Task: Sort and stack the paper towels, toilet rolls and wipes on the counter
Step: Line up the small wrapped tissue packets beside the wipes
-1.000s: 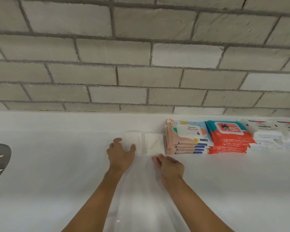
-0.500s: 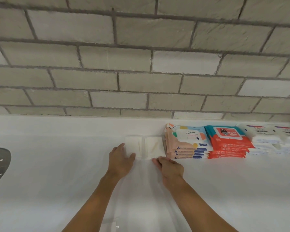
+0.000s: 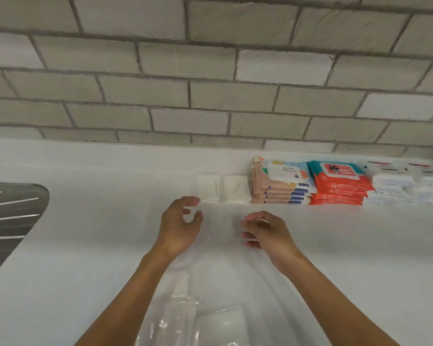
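Two small white tissue packs (image 3: pixel 208 188) (image 3: pixel 235 189) lie side by side on the white counter (image 3: pixel 85 221), touching a stack of peach wipe packs (image 3: pixel 280 184). To the right stand a stack of red wipe packs (image 3: pixel 340 187) and stacks of white packs (image 3: pixel 405 187). My left hand (image 3: pixel 180 224) hovers just in front of the left tissue pack, fingers loosely curled, holding nothing. My right hand (image 3: pixel 266 232) hangs beside it, also loosely curled and empty.
A clear plastic bag (image 3: pixel 170 323) with white packs (image 3: pixel 220 323) inside lies between my forearms at the counter's near edge. A metal sink (image 3: pixel 10 221) is at the left. A grey brick wall (image 3: pixel 210 83) backs the counter.
Both hands have drawn back from the two tissue packs and lifted off them, their fingers now loosely curled. The view has tilted, so the plastic bag shows below.
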Demonstrator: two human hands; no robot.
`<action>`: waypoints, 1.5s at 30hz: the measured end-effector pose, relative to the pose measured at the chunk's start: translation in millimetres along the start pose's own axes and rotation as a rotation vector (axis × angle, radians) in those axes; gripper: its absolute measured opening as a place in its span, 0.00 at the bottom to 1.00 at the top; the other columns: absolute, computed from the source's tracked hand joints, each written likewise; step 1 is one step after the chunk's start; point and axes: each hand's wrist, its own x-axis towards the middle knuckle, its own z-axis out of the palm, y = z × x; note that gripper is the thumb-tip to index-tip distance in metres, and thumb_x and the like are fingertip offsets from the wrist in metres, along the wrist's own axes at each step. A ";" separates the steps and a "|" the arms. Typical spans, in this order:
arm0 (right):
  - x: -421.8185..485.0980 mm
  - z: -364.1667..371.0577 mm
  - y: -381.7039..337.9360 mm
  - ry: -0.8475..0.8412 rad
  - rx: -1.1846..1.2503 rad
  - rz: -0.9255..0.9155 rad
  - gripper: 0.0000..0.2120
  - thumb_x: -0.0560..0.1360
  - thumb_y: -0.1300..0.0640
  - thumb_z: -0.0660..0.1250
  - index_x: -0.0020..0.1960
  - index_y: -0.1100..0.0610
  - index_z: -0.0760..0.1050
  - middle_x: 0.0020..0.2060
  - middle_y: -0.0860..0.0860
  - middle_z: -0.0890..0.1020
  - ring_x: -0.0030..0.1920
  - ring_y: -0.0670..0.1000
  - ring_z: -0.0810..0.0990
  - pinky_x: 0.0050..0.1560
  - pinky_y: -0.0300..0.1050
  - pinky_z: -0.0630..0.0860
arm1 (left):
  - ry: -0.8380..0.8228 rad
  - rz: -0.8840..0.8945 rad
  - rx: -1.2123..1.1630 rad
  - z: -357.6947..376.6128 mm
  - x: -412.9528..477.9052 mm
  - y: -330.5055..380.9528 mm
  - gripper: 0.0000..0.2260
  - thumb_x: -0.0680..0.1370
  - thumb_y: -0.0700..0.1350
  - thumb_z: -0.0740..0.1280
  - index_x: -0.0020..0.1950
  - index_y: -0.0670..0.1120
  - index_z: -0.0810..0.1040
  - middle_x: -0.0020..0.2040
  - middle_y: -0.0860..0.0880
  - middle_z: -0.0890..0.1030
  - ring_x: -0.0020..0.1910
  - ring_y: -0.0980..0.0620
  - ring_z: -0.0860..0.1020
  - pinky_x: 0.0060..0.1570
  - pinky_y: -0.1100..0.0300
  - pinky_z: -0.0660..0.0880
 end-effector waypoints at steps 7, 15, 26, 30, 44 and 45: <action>-52.6 -3.9 21.1 -0.192 -0.343 -0.225 0.05 0.73 0.63 0.72 0.47 0.54 0.81 0.44 0.52 0.84 0.37 0.50 0.82 0.38 0.44 0.79 | -0.098 0.083 0.065 -32.9 -60.7 2.2 0.09 0.76 0.44 0.70 0.52 0.58 0.80 0.53 0.63 0.80 0.51 0.62 0.77 0.43 0.73 0.70; -97.1 -1.0 71.3 -0.395 -0.872 -0.388 0.19 0.69 0.43 0.75 0.57 0.39 0.74 0.56 0.38 0.75 0.57 0.40 0.70 0.57 0.31 0.67 | -0.171 0.061 0.176 -59.7 -118.5 -23.0 0.11 0.75 0.45 0.72 0.52 0.60 0.78 0.52 0.63 0.79 0.52 0.59 0.76 0.47 0.69 0.70; -121.3 -12.9 89.1 -0.358 -1.141 -0.365 0.38 0.63 0.34 0.72 0.69 0.37 0.62 0.53 0.38 0.67 0.57 0.44 0.64 0.61 0.41 0.60 | -0.265 -0.203 0.461 -79.3 -163.6 -50.1 0.44 0.64 0.65 0.75 0.73 0.58 0.58 0.63 0.55 0.68 0.64 0.51 0.67 0.64 0.56 0.69; -122.2 -21.4 84.9 -0.355 -1.050 -0.306 0.32 0.61 0.36 0.76 0.62 0.38 0.69 0.51 0.37 0.75 0.55 0.42 0.72 0.60 0.43 0.69 | -0.246 -0.224 0.347 -75.5 -170.9 -48.0 0.47 0.61 0.58 0.81 0.73 0.56 0.59 0.58 0.55 0.67 0.60 0.52 0.68 0.59 0.59 0.69; -132.2 -49.8 53.3 -0.447 -0.625 -0.125 0.25 0.67 0.57 0.78 0.58 0.41 0.73 0.49 0.50 0.82 0.46 0.48 0.83 0.46 0.38 0.79 | -0.120 -0.199 -0.165 -77.5 -177.7 -21.0 0.06 0.74 0.38 0.74 0.47 0.49 0.85 0.42 0.54 0.87 0.42 0.55 0.85 0.41 0.62 0.78; -132.4 -49.9 51.7 -0.440 -0.628 -0.142 0.24 0.66 0.56 0.79 0.57 0.41 0.74 0.47 0.49 0.83 0.43 0.45 0.82 0.45 0.37 0.79 | -0.113 -0.179 -0.192 -76.2 -177.2 -17.9 0.06 0.75 0.38 0.72 0.46 0.48 0.85 0.42 0.53 0.87 0.42 0.55 0.85 0.41 0.64 0.78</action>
